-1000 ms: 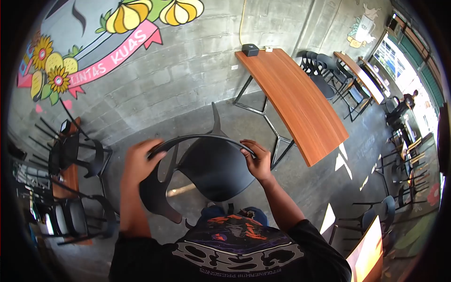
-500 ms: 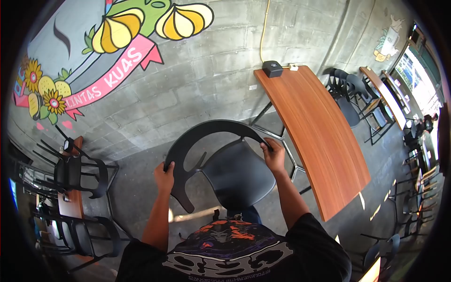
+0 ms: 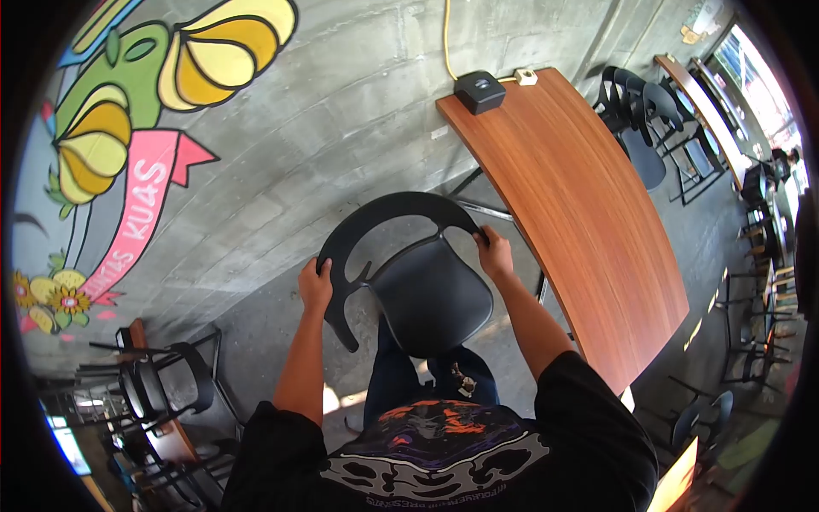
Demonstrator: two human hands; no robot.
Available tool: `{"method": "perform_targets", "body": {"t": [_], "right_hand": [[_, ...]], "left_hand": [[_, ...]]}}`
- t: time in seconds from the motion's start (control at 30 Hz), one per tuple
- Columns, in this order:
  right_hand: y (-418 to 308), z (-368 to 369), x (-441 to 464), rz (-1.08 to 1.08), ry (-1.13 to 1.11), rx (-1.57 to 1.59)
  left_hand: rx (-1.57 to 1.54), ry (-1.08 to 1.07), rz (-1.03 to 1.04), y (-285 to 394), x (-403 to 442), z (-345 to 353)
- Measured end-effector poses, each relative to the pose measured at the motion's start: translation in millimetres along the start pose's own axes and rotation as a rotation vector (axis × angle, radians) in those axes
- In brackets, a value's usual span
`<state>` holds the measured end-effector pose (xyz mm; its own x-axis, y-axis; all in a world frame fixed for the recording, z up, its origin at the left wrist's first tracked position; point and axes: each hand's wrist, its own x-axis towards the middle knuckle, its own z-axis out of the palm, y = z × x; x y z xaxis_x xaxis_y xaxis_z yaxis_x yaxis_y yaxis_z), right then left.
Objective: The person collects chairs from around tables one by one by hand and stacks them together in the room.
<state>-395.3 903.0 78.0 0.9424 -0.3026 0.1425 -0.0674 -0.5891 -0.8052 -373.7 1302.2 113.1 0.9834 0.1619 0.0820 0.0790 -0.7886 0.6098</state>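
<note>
A black chair (image 3: 431,294) with a curved backrest is directly in front of my body. My left hand (image 3: 316,283) grips the left part of the curved rim, its thumb showing on top. On the other side, my right hand (image 3: 494,253) is closed round the rim's right end, near the wooden table (image 3: 576,222). The chair's seat faces up between my forearms, and its legs are hidden below it.
A black box (image 3: 479,91) and a white socket (image 3: 525,77) sit on the table's far end by the concrete wall (image 3: 341,94). More black chairs (image 3: 175,380) stand at a table on the left. Other chairs (image 3: 640,128) stand beyond the table at right.
My view has turned right and come nearer the table. The chair, still in both hands, sits slightly higher in view, and my legs now show below it.
</note>
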Motion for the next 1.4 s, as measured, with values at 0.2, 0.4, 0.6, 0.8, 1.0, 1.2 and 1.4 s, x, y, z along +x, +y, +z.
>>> {"method": "perform_targets", "body": {"t": [0.2,0.4,0.6,0.8,1.0,1.2,1.4], "right_hand": [[26,45,68,0.143,-0.168,-0.234],[53,100,123,0.298,-0.276,-0.298],[83,140,149,0.488,-0.270,-0.438],[69,129,137,0.317,-0.032,-0.426],[85,126,20,0.426,-0.115,-0.096],[54,133,-137,0.681,-0.135,0.225],[-14,103,-134,0.833,0.035,0.699]], "left_hand": [[0.075,0.009,0.094,-40,93,79],[0.075,-0.153,-0.023,-71,161,127],[0.075,-0.228,0.036,-82,193,161],[0.139,-0.269,0.053,-56,205,184],[0.114,-0.397,0.070,-69,204,177],[0.046,-0.546,0.020,-87,184,158],[-0.026,-0.116,0.200,-69,160,138]]}}
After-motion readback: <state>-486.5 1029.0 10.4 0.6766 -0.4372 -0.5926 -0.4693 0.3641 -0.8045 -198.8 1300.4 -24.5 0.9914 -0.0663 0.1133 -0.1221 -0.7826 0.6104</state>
